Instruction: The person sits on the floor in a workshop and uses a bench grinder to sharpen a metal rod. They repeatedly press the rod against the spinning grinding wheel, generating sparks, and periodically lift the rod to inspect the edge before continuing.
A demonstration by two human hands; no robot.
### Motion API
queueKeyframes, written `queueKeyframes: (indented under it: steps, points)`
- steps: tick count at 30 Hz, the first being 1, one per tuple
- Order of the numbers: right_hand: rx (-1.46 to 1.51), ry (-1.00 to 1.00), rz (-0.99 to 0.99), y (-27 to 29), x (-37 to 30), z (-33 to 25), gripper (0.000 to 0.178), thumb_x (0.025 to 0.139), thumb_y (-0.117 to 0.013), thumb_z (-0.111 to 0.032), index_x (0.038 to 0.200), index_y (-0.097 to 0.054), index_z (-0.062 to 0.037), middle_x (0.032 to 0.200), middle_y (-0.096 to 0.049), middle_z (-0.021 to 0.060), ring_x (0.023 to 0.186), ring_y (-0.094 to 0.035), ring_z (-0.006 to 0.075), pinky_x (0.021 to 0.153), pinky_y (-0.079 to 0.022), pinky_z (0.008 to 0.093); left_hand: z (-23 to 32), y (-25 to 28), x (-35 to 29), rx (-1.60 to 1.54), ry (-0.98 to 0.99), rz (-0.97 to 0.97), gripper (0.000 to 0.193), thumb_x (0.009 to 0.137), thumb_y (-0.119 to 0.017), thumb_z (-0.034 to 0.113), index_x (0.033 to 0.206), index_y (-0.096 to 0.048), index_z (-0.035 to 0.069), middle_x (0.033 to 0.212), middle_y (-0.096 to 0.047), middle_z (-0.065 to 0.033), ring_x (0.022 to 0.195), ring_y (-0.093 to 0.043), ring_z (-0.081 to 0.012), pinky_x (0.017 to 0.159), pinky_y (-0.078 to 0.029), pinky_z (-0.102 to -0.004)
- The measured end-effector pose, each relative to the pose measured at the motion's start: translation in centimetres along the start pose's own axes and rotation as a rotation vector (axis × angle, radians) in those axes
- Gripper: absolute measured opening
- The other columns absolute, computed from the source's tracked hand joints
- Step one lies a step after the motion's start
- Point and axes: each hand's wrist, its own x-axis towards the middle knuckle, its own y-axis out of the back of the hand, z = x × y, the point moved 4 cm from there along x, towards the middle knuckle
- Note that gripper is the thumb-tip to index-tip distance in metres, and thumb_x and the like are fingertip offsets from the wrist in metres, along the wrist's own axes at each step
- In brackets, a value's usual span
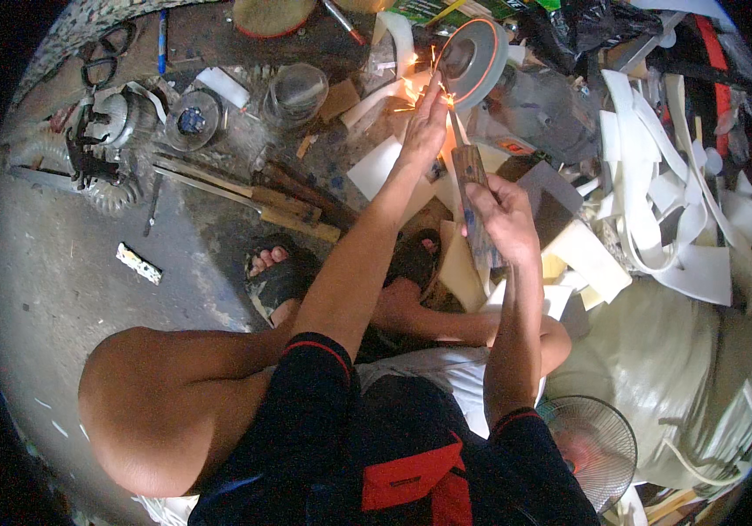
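Note:
My right hand (507,215) is wrapped round the wooden handle of a narrow wooden-handled blade (472,197), which points away from me. Its far end meets the rim of a grey grinding wheel (474,63), where orange sparks (415,90) fly off and the wheel's edge glows. My left hand (426,127) reaches up beside the blade with its fingers stretched out toward the wheel. Those fingertips are close to the sparks, and I cannot tell whether they press on the blade. A grey motor housing (547,110) sits to the right of the wheel.
Several wooden-handled blades (244,195) lie on the floor to the left. Beyond them are a clear plastic cup (297,92), a round dish (192,120) and a dark metal clamp-like part (87,145). White offcuts (656,175) pile up at right. A fan (591,447) stands at lower right.

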Motion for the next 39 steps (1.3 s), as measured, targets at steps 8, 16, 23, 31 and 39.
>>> queueKeyframes:
  steps: [8,16,23,31,39]
  points:
    - [-0.016,0.016,0.011,1.0,-5.6,0.4,0.019,0.097,-0.058,-0.016,0.09,-0.063,0.0019,0.067,-0.058,0.0035,0.052,-0.057,0.0116,0.048,-0.046,0.0283,1.2,-0.8,-3.2,0.012,-0.072,-0.002,0.06,0.103,-0.037,0.038,0.156,-0.026,0.013,0.154,-0.038,-0.0201,0.143,-0.035,-0.035,0.117,-0.026,-0.0391]
    - [0.088,0.014,0.031,3.6,-11.9,3.2,0.02,0.098,-0.058,-0.017,0.093,-0.064,0.0008,0.067,-0.058,0.0036,0.053,-0.056,0.0117,0.049,-0.047,0.0289,1.2,-3.0,-9.5,0.291,-0.183,0.06,0.05,0.104,-0.041,0.03,0.149,-0.04,0.007,0.155,-0.028,-0.0299,0.148,-0.019,-0.044,0.119,-0.021,-0.0445]
    - [-0.221,0.227,0.29,4.4,-10.5,6.1,0.023,0.097,-0.053,-0.016,0.101,-0.065,0.003,0.076,-0.064,0.0157,0.063,-0.064,0.0286,0.061,-0.054,0.0395,4.9,-4.2,-18.2,-0.094,0.398,-0.114,0.059,0.1,-0.052,0.04,0.146,-0.042,0.004,0.142,-0.048,-0.0201,0.126,-0.05,-0.032,0.102,-0.043,-0.0406]
    - [-0.213,0.416,0.099,-0.9,-4.8,6.5,0.041,0.09,-0.051,-0.017,0.123,-0.056,0.007,0.105,-0.062,0.0316,0.098,-0.062,0.0467,0.087,-0.049,0.0538,5.7,-1.3,-15.4,0.22,0.431,-0.185,0.038,0.102,-0.055,0.03,0.124,-0.056,0.0,0.106,-0.066,-0.0088,0.094,-0.062,-0.0159,0.081,-0.052,-0.0309]
    - [0.134,0.644,0.252,0.7,10.1,8.2,0.058,0.096,-0.057,-0.029,0.145,-0.042,0.0004,0.138,-0.053,0.0255,0.128,-0.052,0.039,0.107,-0.04,0.0424,8.4,-3.6,-10.0,0.627,0.492,-0.17,0.041,0.103,-0.047,0.03,0.125,-0.05,-0.005,0.089,-0.065,-0.0123,0.056,-0.067,-0.0213,0.046,-0.052,-0.0308]
